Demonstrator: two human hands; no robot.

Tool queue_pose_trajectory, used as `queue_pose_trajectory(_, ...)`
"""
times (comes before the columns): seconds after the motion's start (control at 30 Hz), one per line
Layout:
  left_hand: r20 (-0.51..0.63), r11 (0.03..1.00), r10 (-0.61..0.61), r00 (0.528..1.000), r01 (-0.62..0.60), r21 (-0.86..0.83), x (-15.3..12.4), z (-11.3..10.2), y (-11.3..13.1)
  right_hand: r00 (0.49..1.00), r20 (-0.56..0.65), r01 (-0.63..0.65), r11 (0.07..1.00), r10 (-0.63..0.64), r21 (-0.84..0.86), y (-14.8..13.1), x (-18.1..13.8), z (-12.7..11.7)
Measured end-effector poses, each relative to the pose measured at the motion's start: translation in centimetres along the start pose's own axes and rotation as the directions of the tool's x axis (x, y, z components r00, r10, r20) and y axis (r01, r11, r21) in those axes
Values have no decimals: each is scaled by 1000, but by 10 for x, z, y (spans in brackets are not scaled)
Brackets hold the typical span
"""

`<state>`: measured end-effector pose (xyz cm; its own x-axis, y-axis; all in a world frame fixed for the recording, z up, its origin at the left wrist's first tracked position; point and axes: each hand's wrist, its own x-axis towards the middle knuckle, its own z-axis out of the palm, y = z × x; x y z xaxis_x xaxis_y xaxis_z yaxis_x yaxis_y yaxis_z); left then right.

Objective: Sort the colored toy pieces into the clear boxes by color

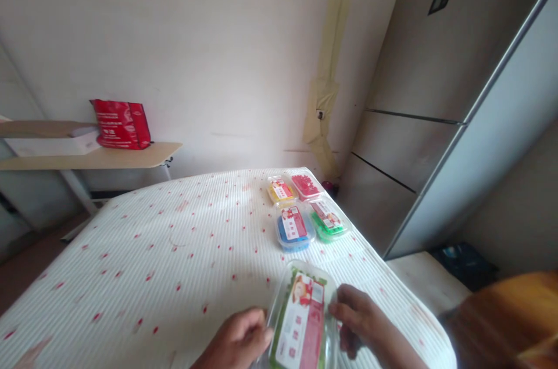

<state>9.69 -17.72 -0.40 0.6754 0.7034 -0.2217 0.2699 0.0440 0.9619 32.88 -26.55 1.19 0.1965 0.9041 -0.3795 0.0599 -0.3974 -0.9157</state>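
Note:
A clear plastic container [300,316] with green contents and a white-and-red label on its lid is at the near edge of the table, tilted towards me. My left hand [244,334] grips its left side, thumb against the rim. On the opposite side, my right hand [357,319] has its fingers curled round the edge. Beyond it on the table stand similar lidded containers: one with blue contents [295,226], one with bright green contents [328,221], one with yellow contents [281,190] and one with red contents [306,184]. Its underside is hidden.
A striped white tablecloth [174,253] with red specks covers the table. Part of another hand [32,353] shows at the lower left corner. A grey refrigerator [405,96] stands to the right. On a side table [161,152] at left are a red bag [122,125] and a white box [52,145].

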Motion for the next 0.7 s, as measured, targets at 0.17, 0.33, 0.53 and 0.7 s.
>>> queue_pose_trajectory(0.17,54,999,21,998,-20,-34,47,54,29,979,-204,17,996,1,89,12,-15,-58)
queue_pose_trajectory(0.33,75,998,35,997,-31,-47,77,110,19,943,-332,25,999,-37,-40,14,6,-106)
queue_pose_trajectory(0.53,92,996,68,993,-62,-68,94,140,7,934,-345,-11,957,-95,-291,3,42,-134)
queue_pose_trajectory(0.7,103,998,36,994,-31,-47,106,147,8,924,-346,3,910,-160,-415,-7,63,-136)
